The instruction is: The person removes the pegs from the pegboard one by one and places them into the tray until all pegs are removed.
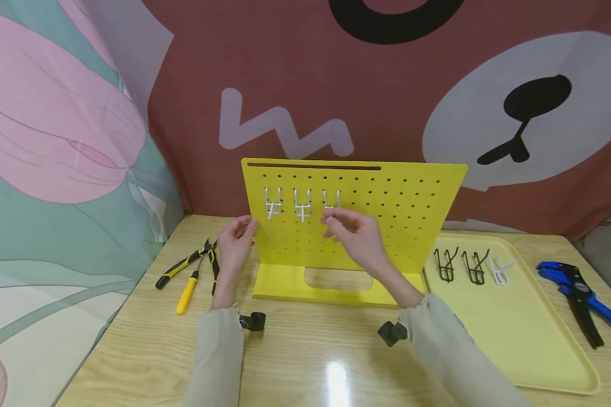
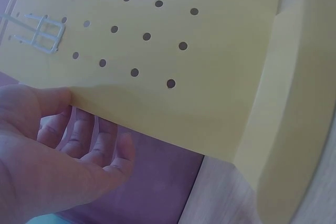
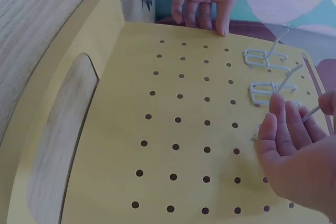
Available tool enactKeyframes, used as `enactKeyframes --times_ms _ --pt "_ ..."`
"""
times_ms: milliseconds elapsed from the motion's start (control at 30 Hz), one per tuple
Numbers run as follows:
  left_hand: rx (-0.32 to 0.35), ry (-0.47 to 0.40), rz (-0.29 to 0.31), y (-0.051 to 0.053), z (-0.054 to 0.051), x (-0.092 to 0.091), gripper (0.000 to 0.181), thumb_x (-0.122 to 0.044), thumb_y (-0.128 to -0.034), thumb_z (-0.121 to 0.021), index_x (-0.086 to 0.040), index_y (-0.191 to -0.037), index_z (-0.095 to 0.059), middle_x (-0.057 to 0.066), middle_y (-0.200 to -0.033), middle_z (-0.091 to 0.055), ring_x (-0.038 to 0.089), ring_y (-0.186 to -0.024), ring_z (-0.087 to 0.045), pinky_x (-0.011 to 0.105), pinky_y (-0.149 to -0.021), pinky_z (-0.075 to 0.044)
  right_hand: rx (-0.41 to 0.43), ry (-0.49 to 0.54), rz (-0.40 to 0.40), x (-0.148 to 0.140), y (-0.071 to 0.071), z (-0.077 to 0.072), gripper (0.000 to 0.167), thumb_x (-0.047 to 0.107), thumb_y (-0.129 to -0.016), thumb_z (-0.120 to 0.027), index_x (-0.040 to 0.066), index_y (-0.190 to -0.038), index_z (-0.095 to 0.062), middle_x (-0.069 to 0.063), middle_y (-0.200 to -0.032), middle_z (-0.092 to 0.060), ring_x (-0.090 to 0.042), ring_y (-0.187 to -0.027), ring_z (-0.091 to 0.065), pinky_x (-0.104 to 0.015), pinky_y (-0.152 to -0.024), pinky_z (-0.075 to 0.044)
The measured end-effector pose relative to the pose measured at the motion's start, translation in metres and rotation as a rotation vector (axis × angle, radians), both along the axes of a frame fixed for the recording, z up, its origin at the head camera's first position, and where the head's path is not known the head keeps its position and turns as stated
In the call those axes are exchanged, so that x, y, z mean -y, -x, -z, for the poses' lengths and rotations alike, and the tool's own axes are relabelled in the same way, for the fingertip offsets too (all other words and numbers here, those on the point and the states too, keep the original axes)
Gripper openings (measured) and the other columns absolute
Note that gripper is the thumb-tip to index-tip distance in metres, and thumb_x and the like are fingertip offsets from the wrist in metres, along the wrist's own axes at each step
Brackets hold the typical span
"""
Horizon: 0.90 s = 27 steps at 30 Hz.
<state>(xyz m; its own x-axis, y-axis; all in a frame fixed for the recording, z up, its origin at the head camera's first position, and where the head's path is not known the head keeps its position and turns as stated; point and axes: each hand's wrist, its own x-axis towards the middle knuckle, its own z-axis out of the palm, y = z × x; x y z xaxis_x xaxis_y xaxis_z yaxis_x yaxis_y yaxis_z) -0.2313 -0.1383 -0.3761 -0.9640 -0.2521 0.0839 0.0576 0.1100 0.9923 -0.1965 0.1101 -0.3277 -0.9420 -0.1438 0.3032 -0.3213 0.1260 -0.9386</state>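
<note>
A yellow pegboard (image 1: pixel 402 226) stands upright on its base, with white wire hooks in a row near its upper left. My left hand (image 1: pixel 235 243) holds the board's left edge, thumb at the front and fingers behind, as the left wrist view shows. With thumb and fingers, my right hand (image 1: pixel 358 240) pinches the prong of the third white hook (image 1: pixel 339 196), whose lower part the hand partly covers. To its left hang the second hook (image 1: pixel 302 211) and the first hook (image 1: pixel 273 208), both in the board's holes.
On the right, a pale yellow tray (image 1: pixel 519 333) bears two black hooks (image 1: pixel 473 268) and a white hook (image 1: pixel 500 272). Blue-and-black wire strippers (image 1: pixel 580 291) lie beyond it. Left of the board are pliers (image 1: pixel 183 265) and a yellow-handled screwdriver (image 1: pixel 186 295). A patterned cloth (image 1: pixel 295 68) hangs behind.
</note>
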Motion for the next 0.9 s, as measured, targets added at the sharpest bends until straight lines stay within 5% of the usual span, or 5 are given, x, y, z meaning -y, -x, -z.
enactKeyframes --times_ms 400,900 --pt "-0.027 -0.002 -0.014 0.001 0.000 -0.001 0.026 -0.019 -0.0964 -0.060 -0.002 -0.115 -0.063 0.013 -0.109 -0.065 0.010 -0.089 -0.056 0.019 -0.066 -0.047 0.017 -0.023 -0.074 -0.010 -0.005 0.003 0.024 0.008 -0.095 -0.059 -0.001 -0.116 -0.066 -0.021 -0.112 -0.066 -0.018 -0.078 -0.068 -0.031 -0.070 -0.054" --pt "-0.012 -0.013 -0.021 0.000 0.000 -0.002 0.025 -0.018 -0.0961 -0.060 -0.002 -0.115 -0.063 0.011 -0.107 -0.065 0.010 -0.088 -0.056 0.028 -0.072 -0.049 0.040 0.054 -0.255 -0.015 -0.015 -0.003 0.030 0.015 -0.102 -0.049 -0.011 -0.111 -0.061 -0.023 -0.104 -0.067 -0.025 -0.079 -0.069 -0.031 -0.068 -0.055"
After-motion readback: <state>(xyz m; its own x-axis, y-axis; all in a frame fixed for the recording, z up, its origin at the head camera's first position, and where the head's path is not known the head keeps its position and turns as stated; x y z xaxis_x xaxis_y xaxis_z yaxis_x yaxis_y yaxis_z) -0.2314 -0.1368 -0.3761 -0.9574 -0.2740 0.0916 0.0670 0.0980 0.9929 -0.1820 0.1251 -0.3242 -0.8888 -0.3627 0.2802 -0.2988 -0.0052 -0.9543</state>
